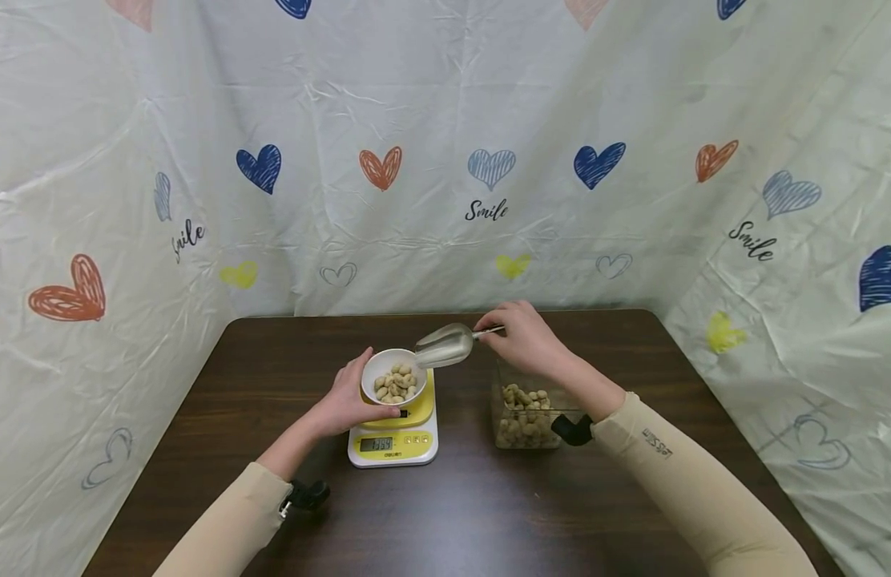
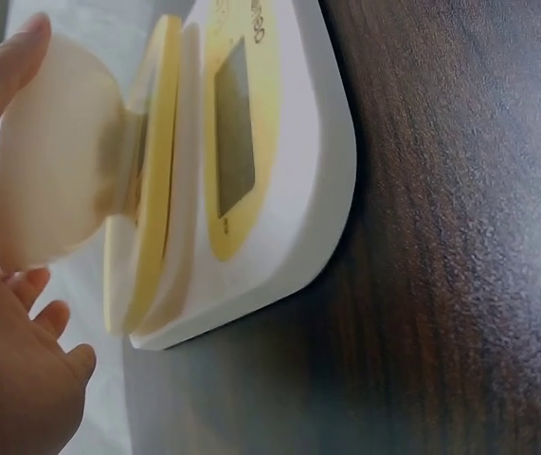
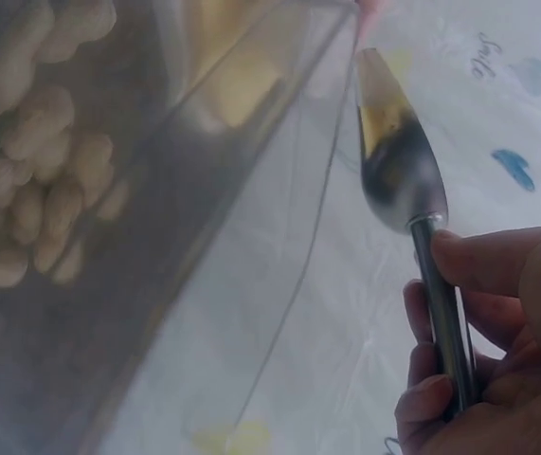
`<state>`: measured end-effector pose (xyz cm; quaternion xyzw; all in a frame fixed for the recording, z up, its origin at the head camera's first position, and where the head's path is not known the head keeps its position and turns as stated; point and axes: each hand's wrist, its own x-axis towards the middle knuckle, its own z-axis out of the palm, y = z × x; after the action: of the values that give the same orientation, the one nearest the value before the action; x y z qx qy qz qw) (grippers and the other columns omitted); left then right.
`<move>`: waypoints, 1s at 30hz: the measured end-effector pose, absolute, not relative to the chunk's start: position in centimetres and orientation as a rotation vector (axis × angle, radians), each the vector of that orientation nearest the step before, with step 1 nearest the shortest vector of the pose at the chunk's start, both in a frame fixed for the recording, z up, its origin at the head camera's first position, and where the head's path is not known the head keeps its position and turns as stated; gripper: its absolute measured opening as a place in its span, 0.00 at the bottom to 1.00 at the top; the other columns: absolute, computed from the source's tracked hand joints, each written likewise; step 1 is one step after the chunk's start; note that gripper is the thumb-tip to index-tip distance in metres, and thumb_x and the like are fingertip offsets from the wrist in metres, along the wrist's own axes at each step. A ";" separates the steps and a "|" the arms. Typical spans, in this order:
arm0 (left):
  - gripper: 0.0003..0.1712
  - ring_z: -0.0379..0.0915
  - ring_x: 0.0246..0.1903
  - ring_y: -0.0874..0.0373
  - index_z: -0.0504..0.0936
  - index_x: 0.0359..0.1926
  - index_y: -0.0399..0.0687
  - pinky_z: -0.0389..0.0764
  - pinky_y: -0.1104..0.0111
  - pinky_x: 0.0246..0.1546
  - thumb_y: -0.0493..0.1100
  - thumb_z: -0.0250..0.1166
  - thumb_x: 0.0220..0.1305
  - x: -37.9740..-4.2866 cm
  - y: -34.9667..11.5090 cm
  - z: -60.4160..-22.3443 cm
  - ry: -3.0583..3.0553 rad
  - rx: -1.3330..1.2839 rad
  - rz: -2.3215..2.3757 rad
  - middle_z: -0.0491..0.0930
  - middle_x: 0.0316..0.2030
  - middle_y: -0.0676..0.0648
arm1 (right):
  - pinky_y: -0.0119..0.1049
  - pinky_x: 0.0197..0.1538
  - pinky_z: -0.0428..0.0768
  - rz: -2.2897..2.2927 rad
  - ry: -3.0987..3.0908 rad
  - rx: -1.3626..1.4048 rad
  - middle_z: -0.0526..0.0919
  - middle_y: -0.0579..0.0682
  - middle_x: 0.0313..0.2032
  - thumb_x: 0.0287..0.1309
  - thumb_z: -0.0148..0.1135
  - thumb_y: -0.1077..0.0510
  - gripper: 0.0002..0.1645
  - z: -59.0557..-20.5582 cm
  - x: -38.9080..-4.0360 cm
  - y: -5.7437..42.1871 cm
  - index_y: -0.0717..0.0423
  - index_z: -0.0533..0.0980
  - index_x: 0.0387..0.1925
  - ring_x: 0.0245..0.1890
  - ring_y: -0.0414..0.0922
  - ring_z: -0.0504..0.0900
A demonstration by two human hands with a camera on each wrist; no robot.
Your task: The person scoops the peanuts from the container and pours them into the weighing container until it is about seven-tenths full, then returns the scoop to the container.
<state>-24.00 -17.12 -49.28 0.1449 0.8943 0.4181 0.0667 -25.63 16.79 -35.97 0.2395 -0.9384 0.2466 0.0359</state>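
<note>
A small white bowl [image 1: 371, 370] with shelled-looking pale peanuts [image 1: 396, 385] inside sits over the yellow plate of a kitchen scale [image 1: 393, 454]. My left hand [image 1: 344, 401] grips the bowl from its left side, thumb on one side and fingers on the other; the left wrist view shows the bowl [image 2: 57, 161] between them. In my right hand [image 1: 521, 336] is a metal scoop [image 1: 445, 346], pinched by its handle. The scoop's front edge overlaps the bowl's right rim in the head view, and no peanuts show in its pan.
Right of the scale, a clear plastic container [image 1: 499, 431] holds many peanuts in their shells [image 1: 526, 401], below my right forearm. The dark wooden table [image 1: 460, 513] ends at a white curtain [image 1: 424, 240] printed with hearts. The scale's lit display faces me.
</note>
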 end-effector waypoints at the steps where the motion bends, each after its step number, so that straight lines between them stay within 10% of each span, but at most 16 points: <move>1: 0.77 0.39 0.76 0.39 0.41 0.83 0.48 0.55 0.37 0.68 0.67 0.81 0.45 -23.9 -17.0 -49.1 2.703 0.444 1.258 0.50 0.77 0.39 | 0.52 0.56 0.70 0.768 -2.885 0.724 0.84 0.48 0.49 0.70 0.65 0.55 0.10 -35.8 -25.5 17.1 0.49 0.86 0.49 0.54 0.52 0.72; 30: 0.68 0.43 0.77 0.59 0.41 0.83 0.65 0.58 0.51 0.71 0.69 0.76 0.54 -20.4 -7.2 -42.9 2.554 0.919 1.280 0.50 0.78 0.58 | 0.52 0.48 0.79 0.796 -2.945 0.501 0.86 0.50 0.50 0.70 0.65 0.54 0.12 -32.6 -21.9 29.6 0.50 0.86 0.51 0.50 0.51 0.83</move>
<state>-20.38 -7.15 -42.89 0.3054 0.8489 0.4256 0.0702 -21.94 29.60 -32.55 0.1621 -0.9523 0.2575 0.0250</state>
